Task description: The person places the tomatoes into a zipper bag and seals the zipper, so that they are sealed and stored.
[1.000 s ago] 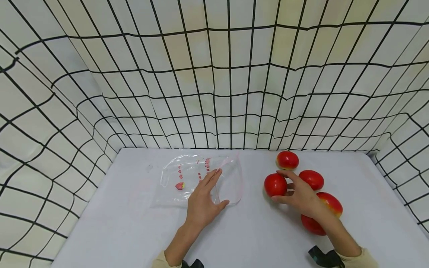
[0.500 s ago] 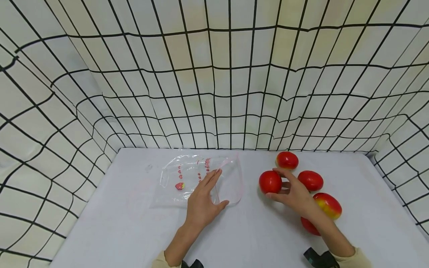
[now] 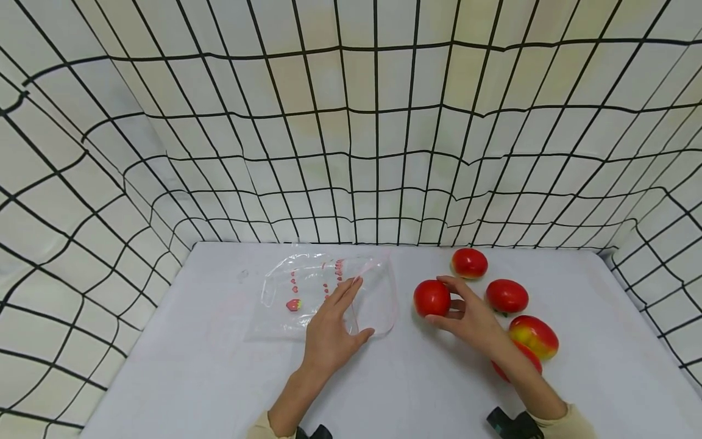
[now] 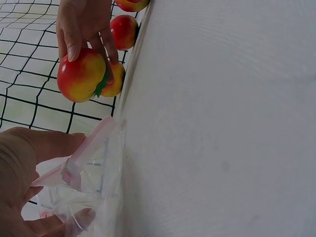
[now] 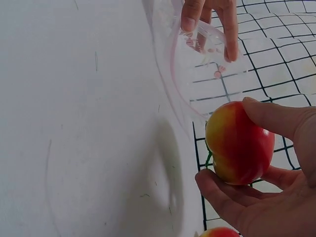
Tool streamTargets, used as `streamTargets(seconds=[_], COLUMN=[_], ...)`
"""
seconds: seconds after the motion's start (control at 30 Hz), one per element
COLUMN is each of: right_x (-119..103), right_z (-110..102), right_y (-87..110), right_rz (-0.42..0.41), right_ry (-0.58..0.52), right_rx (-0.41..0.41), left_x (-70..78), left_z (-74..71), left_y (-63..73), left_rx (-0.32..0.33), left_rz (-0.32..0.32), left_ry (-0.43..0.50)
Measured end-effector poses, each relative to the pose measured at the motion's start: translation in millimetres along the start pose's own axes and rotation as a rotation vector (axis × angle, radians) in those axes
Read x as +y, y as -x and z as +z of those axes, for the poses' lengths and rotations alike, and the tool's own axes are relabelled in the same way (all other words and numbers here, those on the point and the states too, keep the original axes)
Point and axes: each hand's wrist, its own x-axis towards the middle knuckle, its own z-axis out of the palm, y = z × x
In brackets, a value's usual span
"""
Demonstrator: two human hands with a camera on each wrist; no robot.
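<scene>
My right hand grips a glossy red-and-yellow apple between thumb and fingers, to the right of the bag. A green stem shows on the apple in the right wrist view. Spread wide, my left hand is at the mouth of a clear plastic bag with a pink zip edge and red printed marks. In the left wrist view its thumb touches the pink edge, and its lower fingers show through the plastic. The bag's mouth stands apart, with no fruit visible inside.
Several more apples lie on the white table to the right: one at the back, one nearer, and a red-yellow one overlapping another partly behind my forearm. Black grid netting over white cloth encloses the back and sides.
My right hand has carried the apple leftward, away from the other apples and closer to the bag. The left hand and the bag have stayed put.
</scene>
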Motion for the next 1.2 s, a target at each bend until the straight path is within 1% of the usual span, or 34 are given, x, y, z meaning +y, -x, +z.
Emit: streamTargets(seconds=[0.23, 0.53, 0.83, 1.03, 1.2], right_x=[1.2, 2.0, -2.1, -6.9, -8.8], right_z=[6.2, 19.0, 29.2, 34.3, 38.7], right_y=[-3.1, -10.0, -15.1, -18.0, -20.1], right_rz=[0.002, -0.051, 0.021, 0.078, 0.072], right_ry=[-0.045, -0.015, -0.01, -0.019, -0.002], right_rx=[-0.04, 0.017, 0.013, 0.024, 0.035], left_x=[0.6, 0.7, 2.7, 3.1, 3.4], left_z=[1.0, 1.4, -0.2, -0.9, -1.5], left_y=[-0.2, 0.1, 0.1, 0.5, 0.8], left_rx=[-0.008, -0.006, -0.021, -0.023, -0.025], left_rz=[-0.007, -0.008, -0.023, -0.029, -0.029], left_ry=[0.003, -0.007, -0.014, -0.002, -0.001])
